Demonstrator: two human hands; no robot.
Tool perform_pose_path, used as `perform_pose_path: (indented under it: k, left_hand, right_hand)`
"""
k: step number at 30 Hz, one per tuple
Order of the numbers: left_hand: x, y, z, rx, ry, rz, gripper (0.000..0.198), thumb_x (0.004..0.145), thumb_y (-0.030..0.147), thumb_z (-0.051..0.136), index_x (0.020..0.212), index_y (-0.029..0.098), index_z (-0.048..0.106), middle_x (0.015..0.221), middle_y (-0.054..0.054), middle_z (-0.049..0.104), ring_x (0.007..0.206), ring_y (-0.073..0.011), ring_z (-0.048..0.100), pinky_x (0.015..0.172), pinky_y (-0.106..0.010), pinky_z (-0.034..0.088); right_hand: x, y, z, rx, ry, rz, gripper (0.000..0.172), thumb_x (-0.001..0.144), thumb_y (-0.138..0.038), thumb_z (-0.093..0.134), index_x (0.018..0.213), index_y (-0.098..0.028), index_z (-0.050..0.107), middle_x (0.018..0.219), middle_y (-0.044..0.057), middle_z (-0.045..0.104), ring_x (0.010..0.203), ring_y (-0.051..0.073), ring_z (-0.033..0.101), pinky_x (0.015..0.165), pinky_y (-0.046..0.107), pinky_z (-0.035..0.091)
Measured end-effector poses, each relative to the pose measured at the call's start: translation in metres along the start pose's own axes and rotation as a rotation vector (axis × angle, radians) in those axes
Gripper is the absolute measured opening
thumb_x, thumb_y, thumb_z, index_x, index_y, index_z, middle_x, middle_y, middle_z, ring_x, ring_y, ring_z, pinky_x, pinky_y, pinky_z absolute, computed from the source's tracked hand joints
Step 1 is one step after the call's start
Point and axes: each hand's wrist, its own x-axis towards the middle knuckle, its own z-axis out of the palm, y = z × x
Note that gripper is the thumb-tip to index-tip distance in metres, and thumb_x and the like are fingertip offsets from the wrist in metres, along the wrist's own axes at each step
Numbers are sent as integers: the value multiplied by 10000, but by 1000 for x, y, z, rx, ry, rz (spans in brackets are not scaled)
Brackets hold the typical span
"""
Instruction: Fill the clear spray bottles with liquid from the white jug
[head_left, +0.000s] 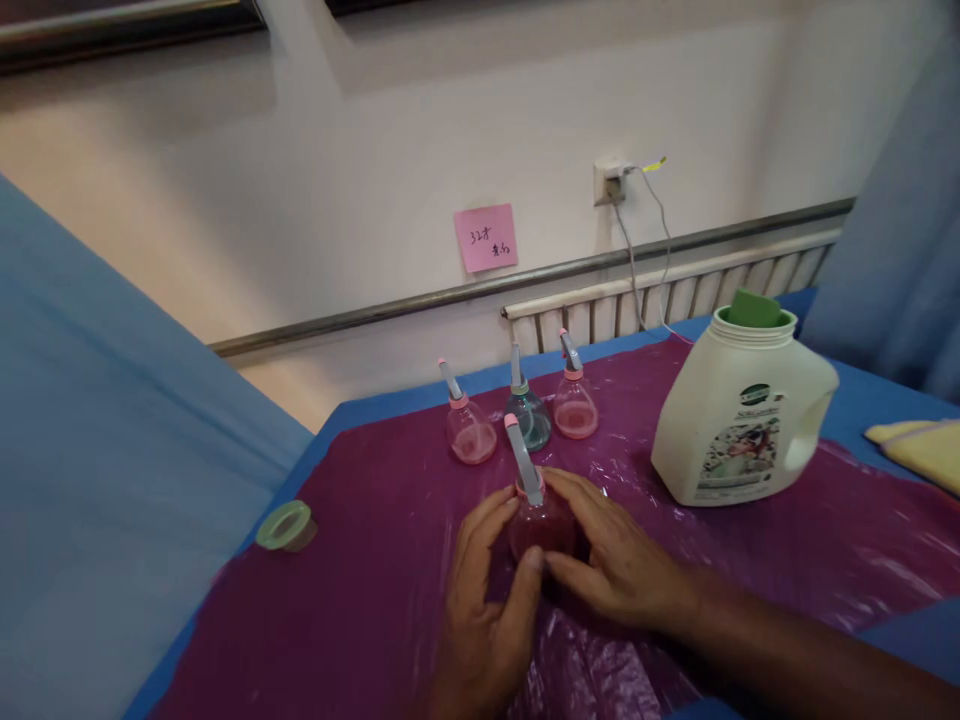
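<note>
A round clear spray bottle [541, 528] with a pink collar and grey spray head stands upright on the purple plastic sheet. My left hand [487, 600] wraps its left side, thumb at the front. From the right, my right hand [611, 550] curls around the same bottle, fingers near the collar. Just behind stand a spray bottle with a green collar [531, 418] and two with pink collars, the left pink-collared bottle [471, 432] and the right pink-collared bottle [576, 408]. Each holds some liquid. My fingers hide part of the held bottle.
A large cream jug [739, 420] with a green piece in its mouth stands at right. A small green-rimmed cup [285, 527] lies at left. A yellow cloth [919, 450] rests at the right edge. Blue curtains flank the table; cords hang from a wall socket [609, 182].
</note>
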Motion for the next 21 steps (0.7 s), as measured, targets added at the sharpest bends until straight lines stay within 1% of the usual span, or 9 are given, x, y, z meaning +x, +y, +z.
perform_pose_path:
  k: [3,5,8,11,16,19,21]
  left_hand:
    - [0,-2,-3,9,-3,-50,469,1104,292,769,1565,351,712,1549,-92,767,1398,-283,777,1221,-493,655]
    - [2,-3,-4,-5,-20,-125,500,1106,346,780,1599,352,700,1586,-100,758,1422,-301,772,1221,-509,658]
    - [8,-2,-4,-113,-37,-268,555,1133,443,754,1672,355,651,1656,-108,733,1480,-309,756,1201,-477,675]
    - [17,5,-6,-245,-63,-343,602,1149,495,725,1721,346,612,1716,-116,691,1545,-309,717,1229,-456,658]
    - [33,28,-19,-278,-202,-455,626,1082,557,790,1635,271,718,1693,-155,705,1588,-374,675,1286,-520,610]
    - [46,39,-22,-283,-233,-500,630,1037,567,828,1575,244,766,1669,-172,720,1586,-404,669,1305,-551,581]
    - [54,42,-18,-320,-227,-500,588,1019,569,836,1499,231,811,1601,-175,767,1536,-417,704,1267,-550,605]
  right_hand:
    - [-1,-1,4,14,-4,21,794,1052,-272,738,1778,-262,418,1765,186,605,1627,327,614,1326,596,566]
    - [0,-1,7,28,-6,27,787,1049,-269,736,1770,-257,420,1761,193,605,1623,327,617,1324,595,566]
    - [3,-2,8,55,-13,13,779,1033,-259,745,1748,-246,436,1704,196,648,1575,319,655,1299,578,587]
    - [6,-2,7,54,-13,-7,776,1014,-241,752,1729,-238,449,1681,201,664,1553,320,672,1278,567,602]
    - [7,0,8,64,-1,-22,780,1005,-271,783,1715,-235,463,1670,210,674,1539,340,684,1271,583,603]
    - [7,2,10,68,-17,-5,784,1000,-275,781,1717,-218,469,1688,224,658,1559,354,665,1285,599,589]
    - [7,1,10,71,-23,10,794,994,-263,772,1724,-218,465,1705,224,643,1578,359,646,1298,614,574]
